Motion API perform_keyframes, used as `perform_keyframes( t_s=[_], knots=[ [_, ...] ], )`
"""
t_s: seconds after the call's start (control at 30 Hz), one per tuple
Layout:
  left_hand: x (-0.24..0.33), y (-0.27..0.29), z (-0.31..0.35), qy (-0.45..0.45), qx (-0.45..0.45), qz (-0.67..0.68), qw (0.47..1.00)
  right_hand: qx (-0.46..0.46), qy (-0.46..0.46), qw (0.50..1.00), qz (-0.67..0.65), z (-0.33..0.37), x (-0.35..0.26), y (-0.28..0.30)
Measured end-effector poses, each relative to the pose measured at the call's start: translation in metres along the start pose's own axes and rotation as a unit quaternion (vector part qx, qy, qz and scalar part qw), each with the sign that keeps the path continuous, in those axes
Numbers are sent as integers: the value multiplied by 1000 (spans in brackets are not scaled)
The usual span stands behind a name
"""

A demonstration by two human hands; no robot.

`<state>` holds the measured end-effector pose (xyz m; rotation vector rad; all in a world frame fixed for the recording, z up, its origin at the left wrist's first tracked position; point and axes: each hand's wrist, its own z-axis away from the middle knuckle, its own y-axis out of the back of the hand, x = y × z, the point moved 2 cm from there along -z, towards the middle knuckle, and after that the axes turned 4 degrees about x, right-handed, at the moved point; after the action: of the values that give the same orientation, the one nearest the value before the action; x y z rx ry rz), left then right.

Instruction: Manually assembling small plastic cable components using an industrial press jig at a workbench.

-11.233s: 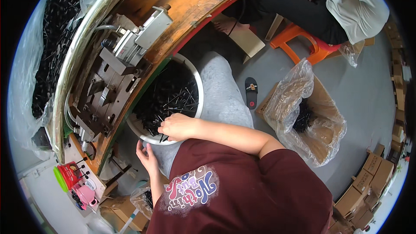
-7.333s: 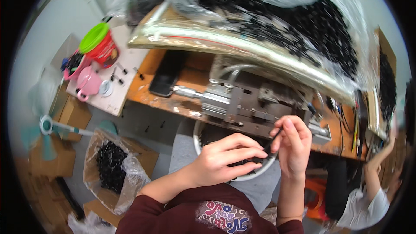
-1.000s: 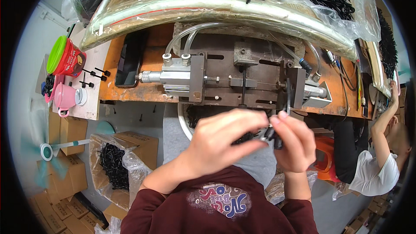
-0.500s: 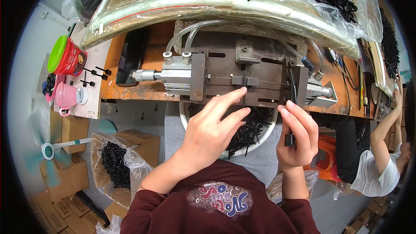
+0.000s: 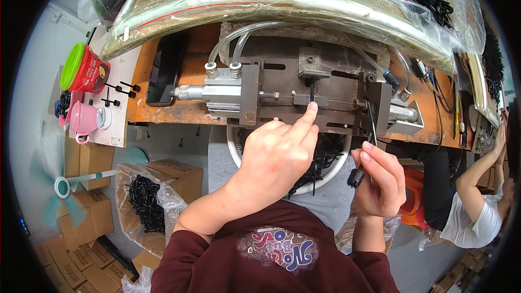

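My left hand (image 5: 274, 154) reaches up to the metal press fixture (image 5: 304, 95) on the orange bench. Its index fingertip touches the lower end of a thin black pin (image 5: 312, 88) standing in the fixture's slot; the thumb is hidden. My right hand (image 5: 380, 179) hovers lower right, shut on a small black cylindrical part (image 5: 355, 177) with a thin stem pointing up. A white basin (image 5: 236, 149) of black parts sits under both hands, mostly hidden.
A pneumatic cylinder (image 5: 220, 92) with clear hoses feeds the fixture. A dark phone (image 5: 165, 68), a red tub with a green lid (image 5: 81, 70) and a pink cup (image 5: 84, 119) lie left. Bagged black parts (image 5: 144, 206) sit in a box below. Another person (image 5: 477, 206) works at right.
My left hand has stretched up from the basin to the fixture, fingertip now on the pin. My right hand has dropped slightly and still grips the black part.
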<state>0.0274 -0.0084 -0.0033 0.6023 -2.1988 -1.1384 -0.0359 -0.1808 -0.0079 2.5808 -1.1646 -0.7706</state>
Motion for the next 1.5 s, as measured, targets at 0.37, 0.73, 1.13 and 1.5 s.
perform_keyframes(
  t_s=[0.37, 0.73, 1.13, 1.5],
  knots=[
    [6, 20, 16, 107, 70, 370, 920, -66, 79, 995, 18, -6, -7, -18],
    [-4, -14, 15, 10, 86, 18, 996, -50, -27, 997, -51, -1, -4, -11],
    [-2, -9, 5, 7, 55, -11, 998, -109, -31, 993, -11, 2, -7, -12],
    [-8, 12, 43, -18, -89, 187, 978, -188, -23, 981, 32, -4, -4, -30]
  ],
)
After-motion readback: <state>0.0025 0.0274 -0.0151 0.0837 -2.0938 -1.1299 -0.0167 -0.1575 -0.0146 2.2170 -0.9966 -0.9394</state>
